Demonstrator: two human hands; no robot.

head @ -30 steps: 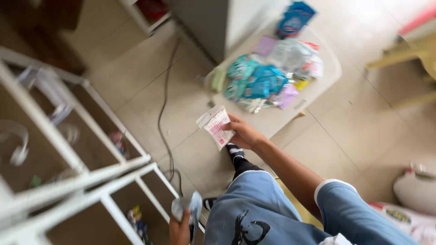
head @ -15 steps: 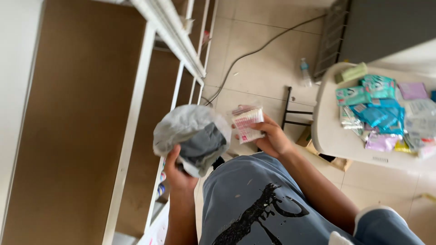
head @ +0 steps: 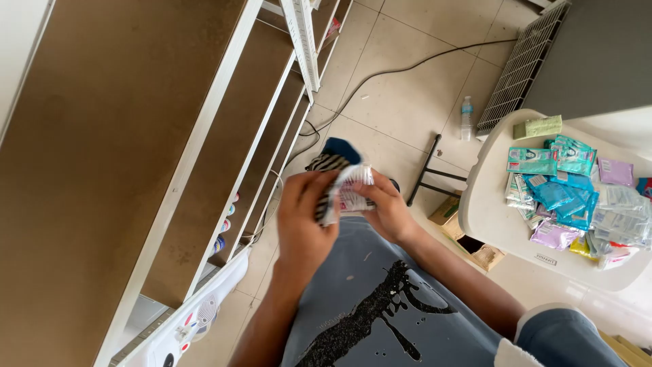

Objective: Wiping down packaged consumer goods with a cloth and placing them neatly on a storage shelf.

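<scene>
Fingers (head: 319, 187) of the left hand (head: 305, 224) and right hand (head: 387, 211) are clamped together on a small white packet (head: 350, 194) held at chest height before the brown shelf (head: 224, 163); grip its edges squarely.

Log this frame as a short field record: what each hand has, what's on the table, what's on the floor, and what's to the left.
left hand: left hand grips the sachet strip from the left
right hand: right hand holds the same strip from the right
table: white table with a pile of teal, blue and purple sachet packs
floor: water bottle upright on the tiles, black cable trailing past it
left side: white shelving with brown boards
clothing: grey printed shirt
</scene>
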